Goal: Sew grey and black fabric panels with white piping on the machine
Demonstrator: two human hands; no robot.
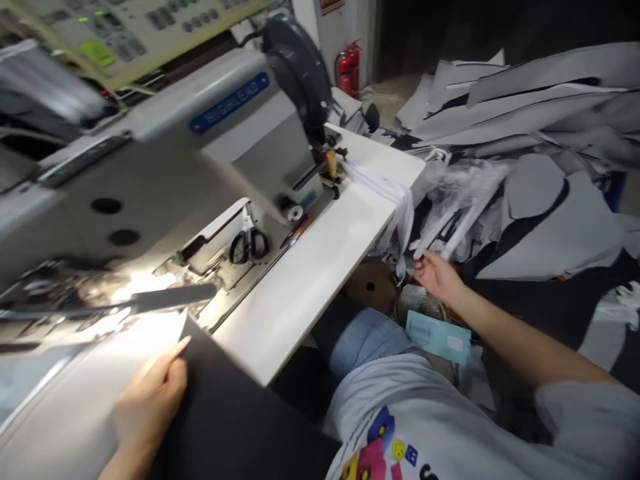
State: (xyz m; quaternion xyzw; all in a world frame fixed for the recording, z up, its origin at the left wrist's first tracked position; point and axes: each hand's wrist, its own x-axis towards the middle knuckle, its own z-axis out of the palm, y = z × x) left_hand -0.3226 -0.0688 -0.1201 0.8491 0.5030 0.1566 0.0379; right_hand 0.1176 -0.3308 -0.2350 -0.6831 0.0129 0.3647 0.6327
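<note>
My left hand (150, 400) lies flat on a black fabric piece (225, 420) spread on the white sewing table (310, 267), close to the lit needle area of the grey sewing machine (200, 153). My right hand (437, 275) reaches out to the right, past the table's edge, with its fingers at a bundle of white strips (400, 200) that hangs off the table corner. Whether the fingers pinch a strip I cannot tell.
Black-handled scissors (249, 241) rest on the machine bed. Heaps of grey and black cut pieces (525, 120) fill the floor at right, with clear plastic wrap (460, 187) beside them. A light blue card (439, 335) and a brown spool (373, 285) sit below the table. Red fire extinguishers (347, 67) stand behind.
</note>
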